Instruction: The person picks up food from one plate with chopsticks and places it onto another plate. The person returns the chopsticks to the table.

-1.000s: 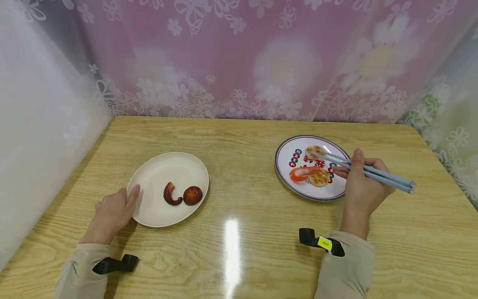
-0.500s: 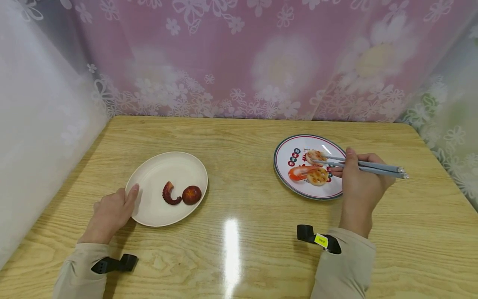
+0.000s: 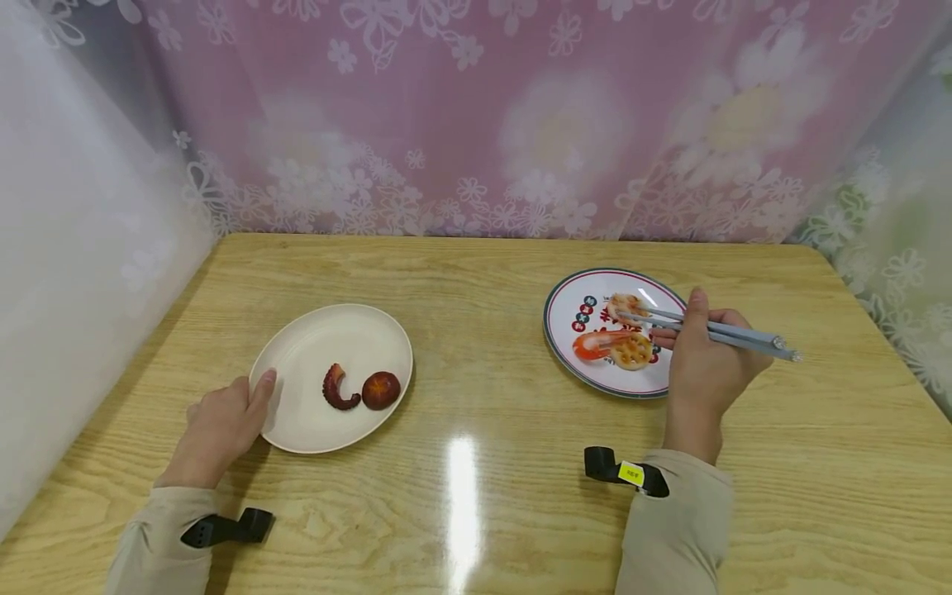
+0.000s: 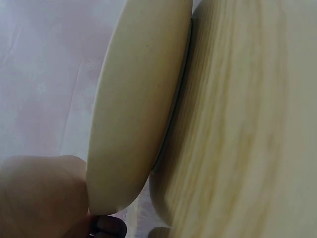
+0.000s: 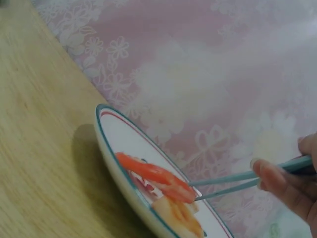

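Observation:
My left hand [image 3: 223,426] grips the left rim of the cream plate [image 3: 305,421], thumb on top; the left wrist view shows the plate's underside [image 4: 133,99]. On that plate lie a dark red curled tentacle [image 3: 338,390] and a round brown mushroom-like piece [image 3: 381,390]. My right hand [image 3: 710,364] holds grey-blue chopsticks [image 3: 744,337] over the patterned plate [image 3: 565,364]. Their tips meet the upper lotus-like slice [image 3: 627,308]; whether they pinch it, I cannot tell. Below it, an orange-red shrimp [image 3: 595,345] touches another slice [image 3: 632,352].
Both plates stand on a wood-grain table [image 3: 476,330], apart from each other. A pink floral curtain [image 3: 446,124] hangs behind the table, with pale curtains [image 3: 89,248] at the sides. Black devices [image 3: 226,529] are strapped to both wrists.
My right hand has shifted slightly left with the chopsticks, whose back ends have swung. The upper slice looks slightly turned. My left hand keeps its grip on the cream plate.

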